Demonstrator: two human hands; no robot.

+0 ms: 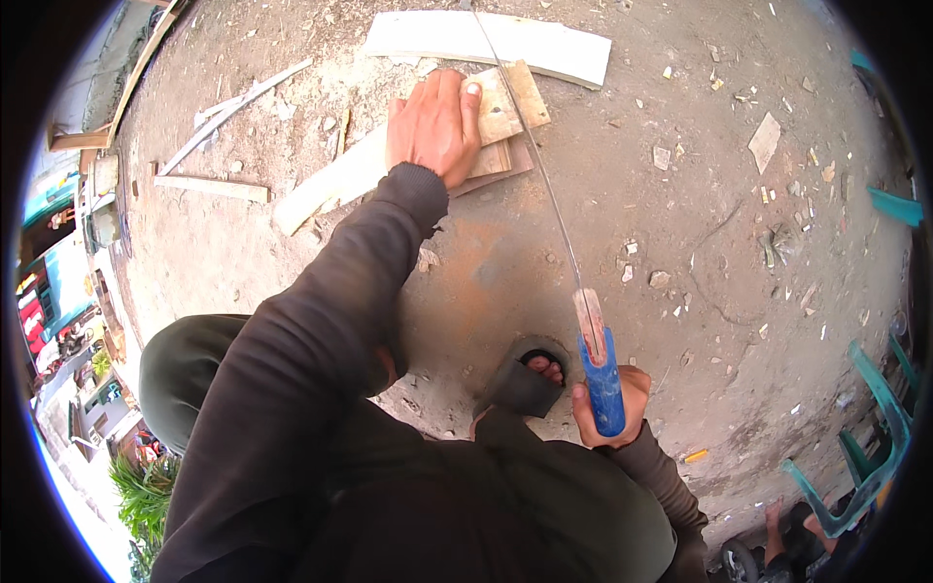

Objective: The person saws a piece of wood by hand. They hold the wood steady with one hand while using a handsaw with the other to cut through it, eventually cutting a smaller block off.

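My left hand (434, 126) presses down on a pale wooden board (335, 182), its fingers curled over the far side and the thumb on top. The board lies slanted on the ground, with smaller wood pieces (493, 160) stacked under its right end. My right hand (622, 403) is wrapped round the blue handle (604, 389) of a handsaw. The saw's thin blade (550, 185), seen nearly edge-on, runs up across the right end of the board. I cannot tell how deep its teeth sit in the wood.
Another pale plank (496, 46) lies beyond the board. Thin wood strips (219, 187) lie to the left. Chips and a flat fragment (765, 141) are scattered over the dirt ground. Green plastic chair parts (889, 428) stand at the right edge. My sandalled foot (530, 384) is near the saw handle.
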